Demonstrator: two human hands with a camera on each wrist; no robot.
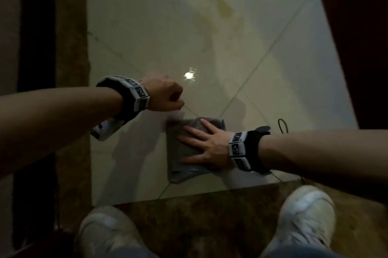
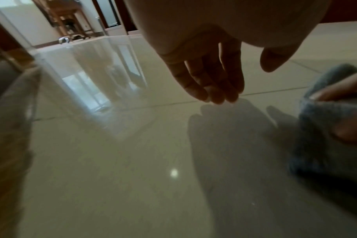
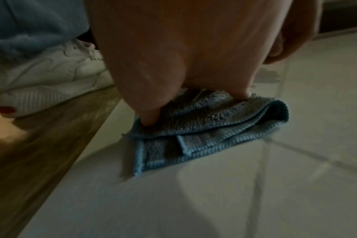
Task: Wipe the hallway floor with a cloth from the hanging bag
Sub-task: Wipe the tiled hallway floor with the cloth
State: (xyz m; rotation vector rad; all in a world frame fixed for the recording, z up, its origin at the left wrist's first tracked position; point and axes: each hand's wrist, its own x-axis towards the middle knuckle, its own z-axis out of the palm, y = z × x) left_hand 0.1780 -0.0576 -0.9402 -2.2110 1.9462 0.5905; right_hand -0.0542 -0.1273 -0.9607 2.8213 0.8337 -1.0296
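Note:
A folded blue-grey cloth [image 1: 173, 152] lies on the pale tiled floor [image 1: 168, 26] in front of my feet. My right hand [image 1: 201, 142] lies flat on it with fingers spread and straight, pressing it down. In the right wrist view the heel of that hand [image 3: 173, 64] bears on the cloth [image 3: 204, 128], whose folded edges stick out underneath. My left hand [image 1: 168, 96] hovers just above the floor to the cloth's upper left, holding nothing. In the left wrist view its fingers [image 2: 210, 80] hang loosely downward, with the cloth [image 2: 316, 145] at the right edge.
A yellowish stain [image 1: 222, 3] marks the tiles further ahead. A brown stone border [image 1: 71, 68] runs along the left and under my white shoes [image 1: 304, 215]. A dark red surface [image 1: 357, 26] stands at the right. A thin black cable loop [image 1: 282, 125] lies near my right wrist.

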